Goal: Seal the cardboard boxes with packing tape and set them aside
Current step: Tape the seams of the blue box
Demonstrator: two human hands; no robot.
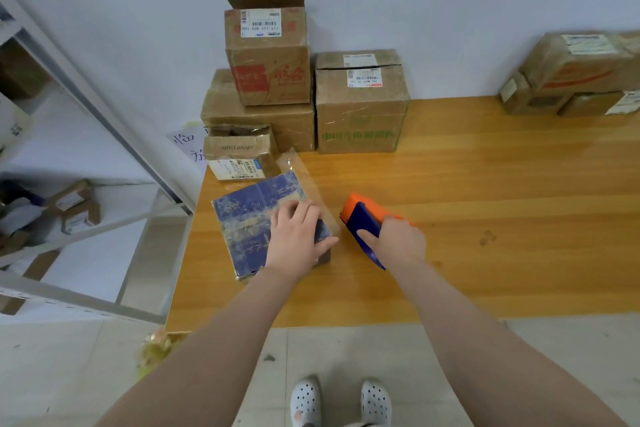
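Stuff I can't actually see from up here

My left hand (298, 236) covers the near right corner of the blue box (249, 229), and my right hand (398, 243) swallows the tape dispenser (360, 215) handle. The stack of boxes (571, 76) far right gets chopped by the edge, and the shipping label (260, 23) print is way too small to read.

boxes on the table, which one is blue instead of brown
The flat box under the left hand, next to the tape dispenser in the right hand. Its top is blue; the others are brown cardboard.
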